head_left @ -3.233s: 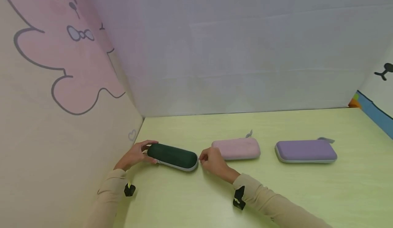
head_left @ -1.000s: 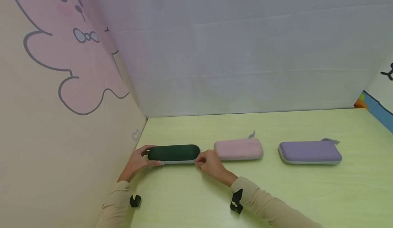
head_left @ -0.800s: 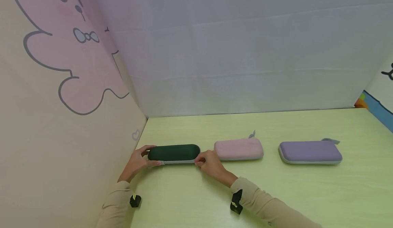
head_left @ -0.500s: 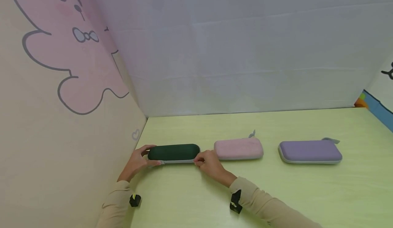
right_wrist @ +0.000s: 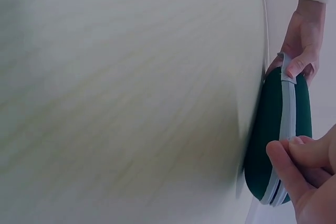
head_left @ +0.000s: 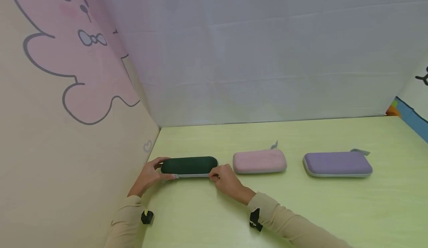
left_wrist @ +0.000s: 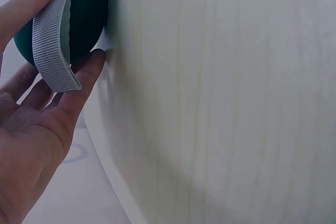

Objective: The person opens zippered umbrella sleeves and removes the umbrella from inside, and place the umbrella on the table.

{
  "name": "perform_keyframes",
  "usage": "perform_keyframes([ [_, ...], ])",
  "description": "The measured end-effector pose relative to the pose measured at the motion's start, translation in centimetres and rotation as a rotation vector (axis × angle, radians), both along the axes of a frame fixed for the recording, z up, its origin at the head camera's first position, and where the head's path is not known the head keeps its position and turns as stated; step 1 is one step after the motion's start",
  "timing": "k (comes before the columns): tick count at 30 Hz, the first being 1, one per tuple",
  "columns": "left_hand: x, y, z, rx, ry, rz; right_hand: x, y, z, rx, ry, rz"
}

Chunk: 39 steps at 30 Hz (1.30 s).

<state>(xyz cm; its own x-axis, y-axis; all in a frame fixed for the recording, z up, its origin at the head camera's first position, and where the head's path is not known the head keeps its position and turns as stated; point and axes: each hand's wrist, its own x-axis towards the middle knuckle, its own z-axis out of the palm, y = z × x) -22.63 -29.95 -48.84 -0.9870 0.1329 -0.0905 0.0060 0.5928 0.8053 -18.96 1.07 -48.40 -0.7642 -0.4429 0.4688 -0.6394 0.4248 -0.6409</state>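
A dark green zip case [head_left: 188, 165] with a light grey zipper band lies lengthwise on the table. My left hand [head_left: 148, 177] grips its left end, thumb along the front side and fingers behind. In the left wrist view a grey ribbed strap [left_wrist: 51, 45] loops from that end beside the thumb. My right hand [head_left: 229, 183] is at the case's front right corner, thumb and forefinger pinching the zipper pull, which the fingertips mostly hide. The right wrist view shows the zipper [right_wrist: 288, 109] running from these fingertips toward the left thumb; behind them, around the near end, the seam shows a dark gap.
Right of the green case lies a pink case [head_left: 260, 162], its grey strap pointing backward. Farther right is a purple case [head_left: 337, 164] with a similar strap. A wall with a pink cartoon figure [head_left: 90, 69] borders the yellow-green table [head_left: 200, 218] on the left.
The green case has turned from slanted to nearly straight. My right hand has slid from its right end a little leftward along the front edge. My left hand keeps its hold.
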Motion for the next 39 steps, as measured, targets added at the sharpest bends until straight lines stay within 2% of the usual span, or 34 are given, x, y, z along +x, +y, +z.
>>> perform_keyframes([
  [11,-0.1,0.0,-0.1,0.011,-0.008,0.007,0.2,-1.5,0.4,0.074,-0.049,-0.008],
  [23,-0.3,-0.1,-0.5,0.015,-0.007,0.008,0.3,-2.8,0.8,0.102,0.037,-0.019],
  [30,-0.5,0.0,-0.6,0.002,0.004,0.005,0.2,-3.4,1.2,0.128,0.004,-0.006],
  [39,-0.4,0.1,-0.4,0.001,0.001,0.006,0.1,-4.7,1.1,0.144,0.007,-0.024],
])
